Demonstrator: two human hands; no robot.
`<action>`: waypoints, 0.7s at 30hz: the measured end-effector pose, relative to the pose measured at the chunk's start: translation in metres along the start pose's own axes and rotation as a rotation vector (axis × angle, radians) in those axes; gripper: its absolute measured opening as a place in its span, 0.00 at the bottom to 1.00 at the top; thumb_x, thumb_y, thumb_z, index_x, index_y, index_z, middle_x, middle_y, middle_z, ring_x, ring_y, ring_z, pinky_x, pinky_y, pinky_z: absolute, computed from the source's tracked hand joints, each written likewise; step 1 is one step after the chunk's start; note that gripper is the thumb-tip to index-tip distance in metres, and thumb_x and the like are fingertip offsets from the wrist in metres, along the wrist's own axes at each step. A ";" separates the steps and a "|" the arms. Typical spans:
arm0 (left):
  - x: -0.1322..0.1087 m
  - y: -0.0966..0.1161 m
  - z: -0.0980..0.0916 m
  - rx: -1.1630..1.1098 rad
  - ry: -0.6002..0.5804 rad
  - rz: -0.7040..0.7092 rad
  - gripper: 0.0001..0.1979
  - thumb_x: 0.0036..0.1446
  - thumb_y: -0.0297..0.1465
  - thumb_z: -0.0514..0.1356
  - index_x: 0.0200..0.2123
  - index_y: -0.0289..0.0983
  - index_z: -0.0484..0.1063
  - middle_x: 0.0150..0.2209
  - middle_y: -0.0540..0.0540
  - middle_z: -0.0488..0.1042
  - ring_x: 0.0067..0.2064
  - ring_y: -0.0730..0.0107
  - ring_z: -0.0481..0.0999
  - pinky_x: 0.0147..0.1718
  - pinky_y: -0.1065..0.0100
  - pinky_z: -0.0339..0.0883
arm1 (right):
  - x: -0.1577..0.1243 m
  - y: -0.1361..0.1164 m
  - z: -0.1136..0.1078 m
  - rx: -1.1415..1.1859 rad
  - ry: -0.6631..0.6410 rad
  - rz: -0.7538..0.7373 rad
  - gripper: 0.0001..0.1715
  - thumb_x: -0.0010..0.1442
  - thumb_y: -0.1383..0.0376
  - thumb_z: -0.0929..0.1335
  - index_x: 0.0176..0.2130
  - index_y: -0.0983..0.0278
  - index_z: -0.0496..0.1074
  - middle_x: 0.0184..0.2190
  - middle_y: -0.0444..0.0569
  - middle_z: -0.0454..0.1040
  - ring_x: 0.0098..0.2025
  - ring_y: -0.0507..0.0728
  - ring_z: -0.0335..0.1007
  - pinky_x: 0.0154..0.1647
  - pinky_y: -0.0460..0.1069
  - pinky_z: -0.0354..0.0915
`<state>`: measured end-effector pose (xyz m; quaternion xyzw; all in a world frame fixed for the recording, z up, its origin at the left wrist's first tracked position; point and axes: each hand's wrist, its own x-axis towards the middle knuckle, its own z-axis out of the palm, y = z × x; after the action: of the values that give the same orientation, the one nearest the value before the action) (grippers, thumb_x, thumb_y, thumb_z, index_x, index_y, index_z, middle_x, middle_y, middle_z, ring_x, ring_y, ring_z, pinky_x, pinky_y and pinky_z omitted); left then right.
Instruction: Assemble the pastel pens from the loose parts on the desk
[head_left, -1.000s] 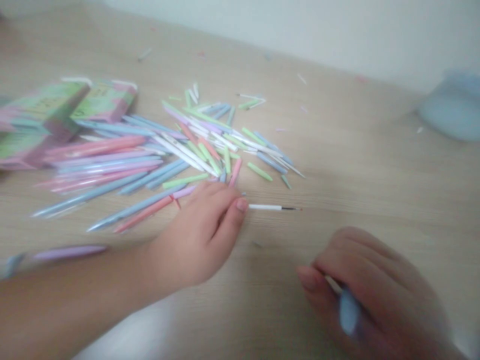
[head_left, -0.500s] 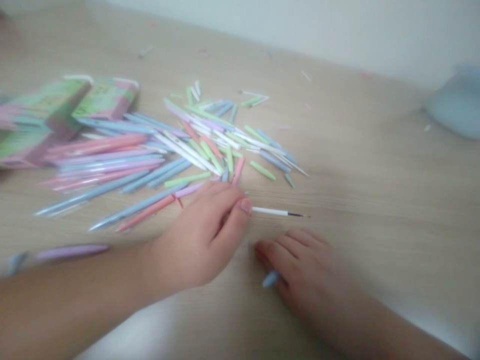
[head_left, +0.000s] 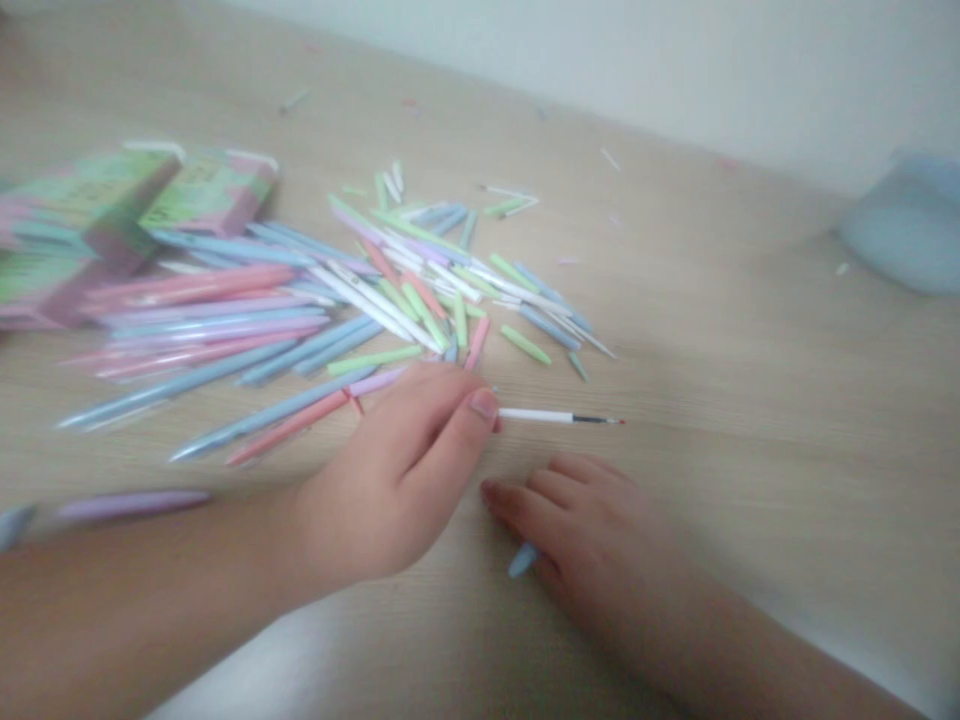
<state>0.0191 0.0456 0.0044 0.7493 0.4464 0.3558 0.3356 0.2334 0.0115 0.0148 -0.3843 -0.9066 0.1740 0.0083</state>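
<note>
My left hand (head_left: 420,470) is closed, thumb against fingers, on a pen refill (head_left: 536,416). This refill has a white tube and a dark, thin end with a red tip, and points right, above the table. Lower and to the right, my right hand (head_left: 592,530) rests near the tabletop with its fingers curled. From under its thumb side pokes the end of a light blue pen part (head_left: 523,560); the rest of that piece is hidden by the hand. Just beyond my left hand lies a pile of pastel pen parts (head_left: 427,300) in green, blue, white, pink and purple.
Green and pink boxes (head_left: 210,195) sit at the left beside pens in clear wrapping (head_left: 202,330). A purple pen piece (head_left: 135,505) lies by my left forearm. At the far right is a blurred grey-blue object (head_left: 904,225). Small scraps dot the table (head_left: 750,400) toward the wall.
My right hand has shifted slightly left with the blue pen part, nearer my left hand. The left hand keeps its hold on the refill, which has moved up a little.
</note>
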 end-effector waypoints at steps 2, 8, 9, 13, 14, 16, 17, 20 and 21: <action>0.000 0.000 0.000 0.006 -0.014 -0.002 0.19 0.78 0.36 0.47 0.33 0.41 0.67 0.31 0.50 0.66 0.36 0.64 0.67 0.39 0.60 0.61 | -0.001 -0.002 0.000 -0.012 0.011 0.009 0.10 0.68 0.71 0.73 0.49 0.62 0.77 0.39 0.45 0.81 0.41 0.61 0.74 0.46 0.57 0.69; 0.000 0.000 0.001 0.020 -0.042 0.017 0.19 0.78 0.35 0.47 0.33 0.40 0.68 0.32 0.50 0.67 0.36 0.63 0.67 0.39 0.59 0.62 | -0.001 -0.007 0.003 -0.112 0.065 0.001 0.06 0.67 0.74 0.72 0.41 0.63 0.76 0.36 0.48 0.80 0.39 0.62 0.74 0.43 0.57 0.69; 0.000 0.000 0.001 0.024 -0.047 0.018 0.19 0.78 0.35 0.48 0.33 0.40 0.68 0.32 0.50 0.67 0.37 0.63 0.67 0.40 0.59 0.61 | 0.000 -0.007 0.003 -0.121 0.059 0.000 0.06 0.67 0.74 0.72 0.41 0.64 0.76 0.37 0.48 0.80 0.39 0.62 0.75 0.43 0.57 0.70; 0.001 0.000 0.000 0.043 -0.062 0.017 0.18 0.78 0.35 0.48 0.33 0.40 0.68 0.32 0.50 0.67 0.37 0.63 0.67 0.41 0.59 0.61 | -0.002 -0.006 0.000 -0.123 0.041 -0.015 0.05 0.67 0.74 0.72 0.40 0.65 0.75 0.37 0.48 0.81 0.38 0.61 0.75 0.43 0.56 0.70; 0.001 0.000 -0.001 0.047 -0.068 0.017 0.18 0.78 0.36 0.48 0.34 0.40 0.68 0.32 0.49 0.67 0.38 0.63 0.67 0.41 0.59 0.61 | -0.003 -0.005 -0.001 -0.125 0.038 -0.024 0.05 0.67 0.74 0.73 0.41 0.64 0.75 0.37 0.48 0.80 0.38 0.61 0.75 0.42 0.56 0.70; 0.000 0.000 -0.001 0.056 -0.078 0.010 0.18 0.79 0.36 0.47 0.34 0.40 0.68 0.32 0.49 0.67 0.38 0.63 0.67 0.41 0.59 0.61 | -0.007 -0.003 -0.004 -0.135 0.031 -0.049 0.05 0.67 0.72 0.73 0.42 0.64 0.75 0.37 0.47 0.81 0.38 0.61 0.75 0.42 0.56 0.70; 0.000 0.000 -0.001 0.060 -0.081 0.005 0.18 0.79 0.36 0.47 0.34 0.40 0.68 0.32 0.49 0.67 0.38 0.63 0.67 0.40 0.59 0.61 | -0.009 -0.002 -0.006 -0.141 0.028 -0.065 0.06 0.67 0.72 0.74 0.44 0.64 0.76 0.38 0.47 0.81 0.39 0.61 0.75 0.41 0.56 0.70; -0.002 0.000 -0.001 0.060 -0.077 0.000 0.18 0.79 0.36 0.48 0.35 0.40 0.68 0.33 0.50 0.67 0.38 0.63 0.67 0.41 0.59 0.61 | -0.014 -0.001 -0.009 -0.178 0.051 -0.095 0.09 0.66 0.71 0.74 0.47 0.65 0.77 0.37 0.46 0.81 0.37 0.61 0.75 0.38 0.56 0.68; -0.002 0.000 -0.002 0.058 -0.078 0.000 0.18 0.79 0.36 0.48 0.35 0.40 0.69 0.33 0.50 0.67 0.38 0.63 0.67 0.41 0.59 0.61 | -0.015 -0.001 -0.010 -0.188 0.061 -0.097 0.09 0.65 0.71 0.75 0.47 0.65 0.77 0.36 0.46 0.80 0.36 0.61 0.74 0.37 0.56 0.67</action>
<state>0.0169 0.0441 0.0046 0.7721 0.4433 0.3129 0.3309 0.2450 0.0034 0.0262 -0.3440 -0.9358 0.0760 0.0083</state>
